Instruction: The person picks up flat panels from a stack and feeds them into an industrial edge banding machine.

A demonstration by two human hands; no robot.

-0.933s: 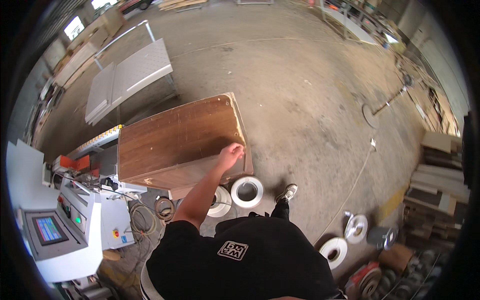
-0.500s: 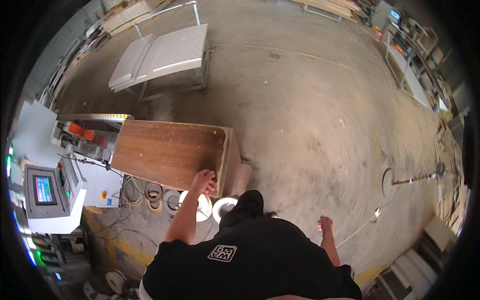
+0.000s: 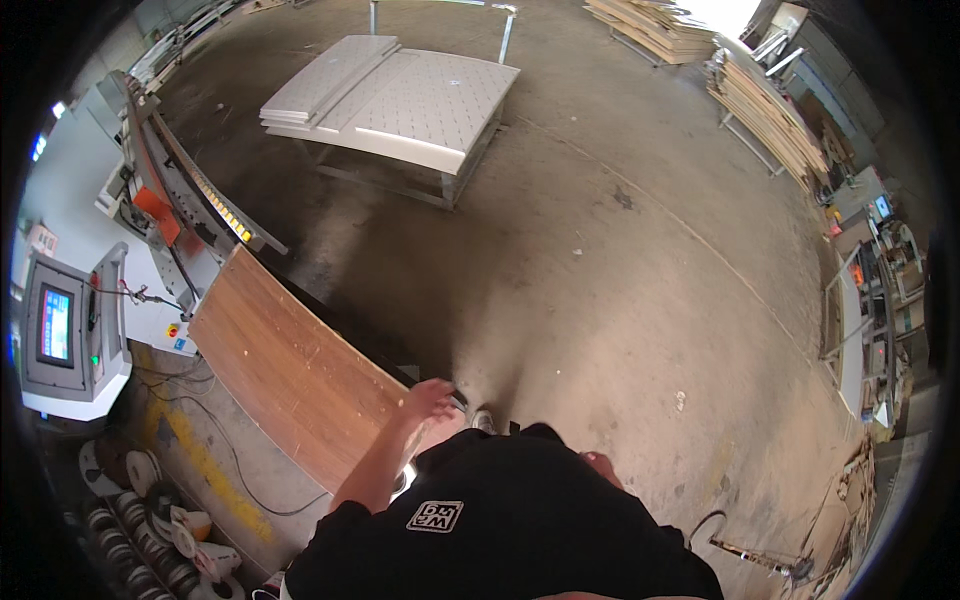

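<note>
At the near end of a brown wood-topped table (image 3: 290, 360), my left hand (image 3: 432, 400) hangs over the edge, its fingers loosely stretched and nothing in them. Whether it touches the wood I cannot tell. My right hand (image 3: 602, 466) is low beside my body, mostly hidden by my black shirt, and its fingers do not show clearly. To the left, the table's far end meets a machine with an orange part (image 3: 155, 212) and a yellow-marked rail (image 3: 225, 210). A grey control panel with a lit screen (image 3: 56, 325) faces me there.
White panels (image 3: 430, 105) lie on a metal-framed stand ahead. Stacked boards (image 3: 765, 120) stand at the far right. Rolls of edging (image 3: 135, 480) crowd the lower left, with a black cable (image 3: 235, 450) on the floor. A hooked rod (image 3: 745, 555) lies at the lower right.
My view has turned, so the table now slants toward me. My left hand has shifted to the table's end and its fingers have loosened; my right hand has drawn in beside my body.
</note>
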